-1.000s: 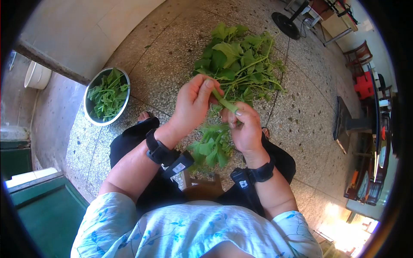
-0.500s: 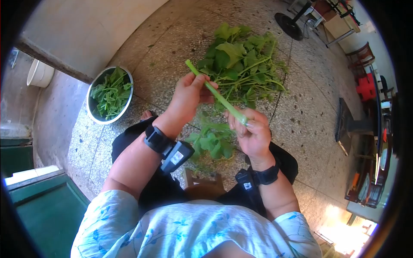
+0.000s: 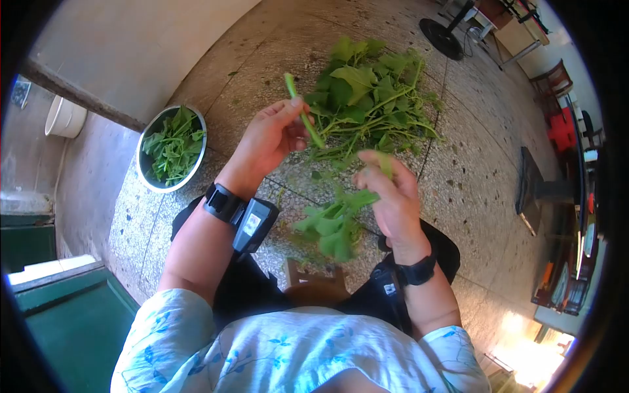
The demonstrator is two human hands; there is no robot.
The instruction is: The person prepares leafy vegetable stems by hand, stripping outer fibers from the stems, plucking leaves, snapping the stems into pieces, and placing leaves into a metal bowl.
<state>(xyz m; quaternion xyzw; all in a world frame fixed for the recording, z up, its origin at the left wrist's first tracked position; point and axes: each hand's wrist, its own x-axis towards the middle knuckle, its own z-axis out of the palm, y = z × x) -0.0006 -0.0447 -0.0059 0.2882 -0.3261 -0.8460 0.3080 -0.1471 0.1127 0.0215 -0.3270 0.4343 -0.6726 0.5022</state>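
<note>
Above the grey speckled stone floor (image 3: 468, 190), a slender green plant stem (image 3: 311, 130) is gripped in the left hand (image 3: 270, 137).
The left forearm is extended forward, and the stem is pinched between thumb and curled fingers. Its long axis is set steeply aslant: the far end is pointed away from the body and slightly left, the near end back and to the right, beside the large heap of green leafy stalks (image 3: 367, 92). The right hand (image 3: 395, 196) is raised with its fingers bent inward; a blurred pale green piece (image 3: 385, 166) is seen at them, and whether it is gripped cannot be told. To the left, green leafy sprigs (image 3: 173, 144) are contained in a round silver-rimmed bowl (image 3: 155, 188).
</note>
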